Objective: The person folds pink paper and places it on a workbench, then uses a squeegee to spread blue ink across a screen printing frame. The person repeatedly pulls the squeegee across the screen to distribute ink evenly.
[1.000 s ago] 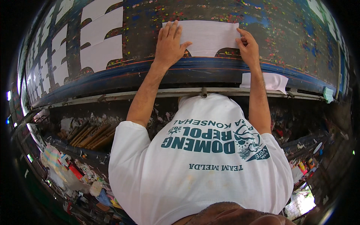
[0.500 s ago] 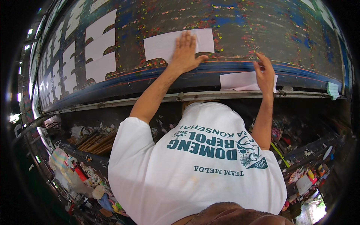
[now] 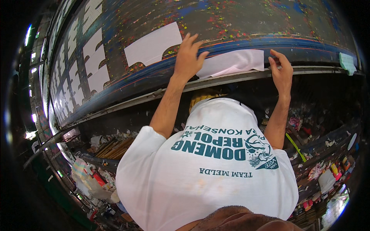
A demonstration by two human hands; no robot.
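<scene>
A row of white fabric pieces [image 3: 152, 47] already lies on the paint-spattered long table [image 3: 239, 23], while the left hand [image 3: 189, 57] and right hand [image 3: 281, 71], fingers spread flat, press on a white folded cloth [image 3: 235, 61] at its near edge, not yet laid out.

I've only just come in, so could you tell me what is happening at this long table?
A person in a white T-shirt leans over a long paint-spattered table. The left hand and right hand both rest on a white sheet at the table's near edge. Another white sheet lies flat beside it, with more white sheets in a row to the left.
</scene>
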